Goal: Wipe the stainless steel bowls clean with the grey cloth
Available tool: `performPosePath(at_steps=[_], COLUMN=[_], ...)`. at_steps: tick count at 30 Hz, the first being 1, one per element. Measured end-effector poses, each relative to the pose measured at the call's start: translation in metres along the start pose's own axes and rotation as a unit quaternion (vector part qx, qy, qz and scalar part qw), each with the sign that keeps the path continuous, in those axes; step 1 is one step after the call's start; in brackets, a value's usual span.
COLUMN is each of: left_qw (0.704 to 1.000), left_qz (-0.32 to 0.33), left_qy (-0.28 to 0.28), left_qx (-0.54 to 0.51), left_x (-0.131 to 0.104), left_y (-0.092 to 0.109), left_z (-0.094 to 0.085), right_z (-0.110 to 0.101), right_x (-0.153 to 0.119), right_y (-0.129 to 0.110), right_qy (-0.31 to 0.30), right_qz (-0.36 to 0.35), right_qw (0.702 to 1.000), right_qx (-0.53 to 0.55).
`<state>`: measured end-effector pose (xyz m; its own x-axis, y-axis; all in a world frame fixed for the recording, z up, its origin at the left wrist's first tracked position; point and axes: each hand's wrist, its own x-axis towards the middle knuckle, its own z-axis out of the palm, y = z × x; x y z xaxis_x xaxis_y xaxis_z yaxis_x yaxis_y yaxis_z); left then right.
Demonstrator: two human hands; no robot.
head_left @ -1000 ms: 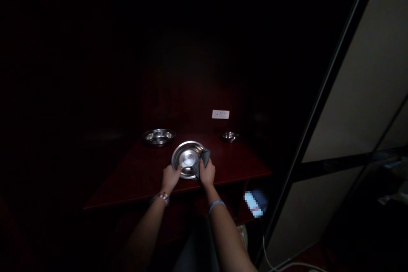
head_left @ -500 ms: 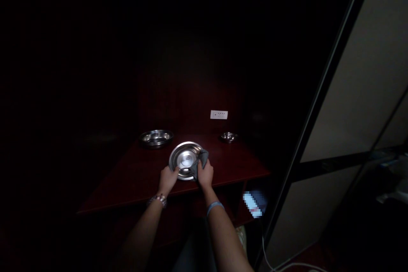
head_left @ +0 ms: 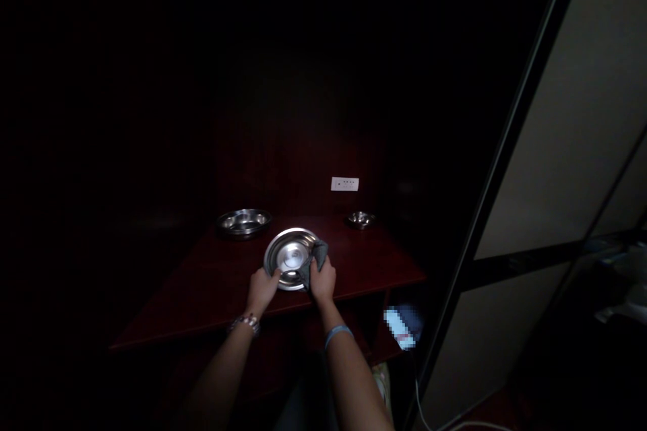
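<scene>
My left grip (head_left: 262, 289) clamps a steel basin (head_left: 292, 256) by its rim near the table's (head_left: 374, 259) front edge; my right grip (head_left: 323, 279) bunches a grey cloth (head_left: 319, 253) against it. Tabletop separates it from the pan (head_left: 244, 222) and small bowl (head_left: 361, 219) behind. From here, its central mark is unreadable.

Looks like home: reddish wooden desk (head_left: 202, 289), white socket plate (head_left: 344, 184) behind, pale dark-framed panel (head_left: 556, 148) alongside.

No lettering, number or sign can be read: the metal basin (head_left: 287, 260) bears a small mark (head_left: 295, 254) on its bottom, perhaps a stamp, too faint to make out, and a bright patch (head_left: 399, 328) at lower right is pixelated
</scene>
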<state>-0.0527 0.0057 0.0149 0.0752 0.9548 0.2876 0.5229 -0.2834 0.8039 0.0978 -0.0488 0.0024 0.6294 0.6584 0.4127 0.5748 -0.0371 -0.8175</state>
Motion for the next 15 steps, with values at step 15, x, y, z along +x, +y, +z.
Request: performPosePath(at_steps=[15], left_qw=[1.0], left_qz=[-0.003], left_qy=[-0.005], left_qx=[0.004], left_x=[-0.0037], left_y=[0.0019], left_z=[0.001], right_z=[-0.0024], right_x=[-0.0037], right_y=[-0.0025], right_qy=[0.019], right_qz=[-0.001], right_qw=[1.0], right_qx=[-0.016])
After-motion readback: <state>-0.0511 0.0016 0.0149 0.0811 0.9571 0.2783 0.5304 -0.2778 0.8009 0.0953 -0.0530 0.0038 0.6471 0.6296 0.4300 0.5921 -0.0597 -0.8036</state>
